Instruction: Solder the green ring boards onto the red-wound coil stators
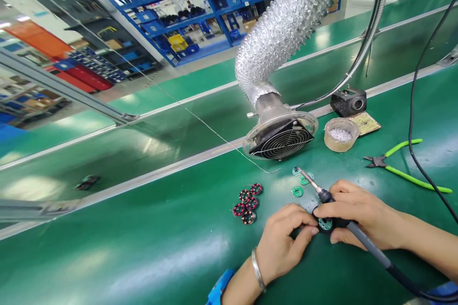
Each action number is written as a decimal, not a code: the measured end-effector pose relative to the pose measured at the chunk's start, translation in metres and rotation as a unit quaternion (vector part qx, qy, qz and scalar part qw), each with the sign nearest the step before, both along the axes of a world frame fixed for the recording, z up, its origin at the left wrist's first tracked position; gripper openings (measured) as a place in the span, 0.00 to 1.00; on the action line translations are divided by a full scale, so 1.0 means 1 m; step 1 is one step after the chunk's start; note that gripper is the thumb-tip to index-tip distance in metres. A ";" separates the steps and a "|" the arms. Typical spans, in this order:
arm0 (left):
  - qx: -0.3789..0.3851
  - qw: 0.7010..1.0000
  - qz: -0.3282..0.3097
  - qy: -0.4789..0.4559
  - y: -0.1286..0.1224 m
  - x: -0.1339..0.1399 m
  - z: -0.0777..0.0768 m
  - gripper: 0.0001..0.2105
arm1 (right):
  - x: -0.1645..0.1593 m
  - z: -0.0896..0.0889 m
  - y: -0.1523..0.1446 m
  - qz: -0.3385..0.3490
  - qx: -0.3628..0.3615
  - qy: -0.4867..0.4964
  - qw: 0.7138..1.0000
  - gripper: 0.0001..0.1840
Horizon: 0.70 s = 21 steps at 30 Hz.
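Note:
My right hand [361, 214] is closed around a soldering iron [325, 195], whose metal tip points up and left over some small green ring-shaped circuit boards [296, 191]. Its fingers also rest by a black round part with a green ring board [325, 223] in it. On the left side of that part, my left hand [286, 236] pinches its edge with thumb and forefinger; the exact contact is partly hidden. Several red-and-black ring coils [248, 202] lie on the green bench, left of the boards.
A fume extractor hood [281, 136] with a silver duct hangs above the bench. Behind the hands are a tub of metal bits [341, 136], a black iron stand [348, 102] and a sponge tray [365, 124]. Green-handled cutters [408, 167] lie right, near a black cable [413, 119]. Thin wire [246, 156] dangles left.

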State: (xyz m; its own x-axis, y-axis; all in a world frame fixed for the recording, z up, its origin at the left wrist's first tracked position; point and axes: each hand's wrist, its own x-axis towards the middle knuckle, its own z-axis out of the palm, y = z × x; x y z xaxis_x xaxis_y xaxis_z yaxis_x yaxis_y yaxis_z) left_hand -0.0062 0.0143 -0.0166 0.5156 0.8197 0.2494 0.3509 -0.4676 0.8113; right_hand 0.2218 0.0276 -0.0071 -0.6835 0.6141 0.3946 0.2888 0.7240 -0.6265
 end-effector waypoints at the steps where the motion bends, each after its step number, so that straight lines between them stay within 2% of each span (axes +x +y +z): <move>1: -0.012 1.000 0.006 -0.006 0.000 0.001 -0.001 0.03 | 0.000 0.000 -0.001 0.001 -0.006 0.008 1.000 0.20; 6: -0.074 0.997 0.023 -0.021 -0.001 0.004 0.000 0.02 | -0.005 -0.001 -0.004 0.005 0.002 0.025 1.000 0.20; 12: -0.129 0.992 -0.006 0.001 0.007 0.001 0.002 0.04 | -0.006 -0.005 -0.004 -0.005 0.036 -0.003 0.999 0.21; 15: -0.135 0.991 -0.014 0.012 0.009 0.000 0.001 0.05 | -0.005 -0.005 -0.001 0.004 0.021 0.005 1.000 0.20; 21: -0.184 0.983 0.011 0.018 0.010 0.004 0.003 0.04 | -0.004 -0.003 0.002 0.007 -0.020 0.029 0.999 0.19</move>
State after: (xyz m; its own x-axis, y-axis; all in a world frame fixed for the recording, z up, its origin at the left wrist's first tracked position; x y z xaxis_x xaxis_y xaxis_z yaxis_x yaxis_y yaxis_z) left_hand -0.0024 0.0239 -0.0133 0.5002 0.8619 -0.0831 0.3888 -0.1378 0.9110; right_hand 0.2177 0.0294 -0.0101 -0.6683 0.6218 0.4084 0.2420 0.7008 -0.6711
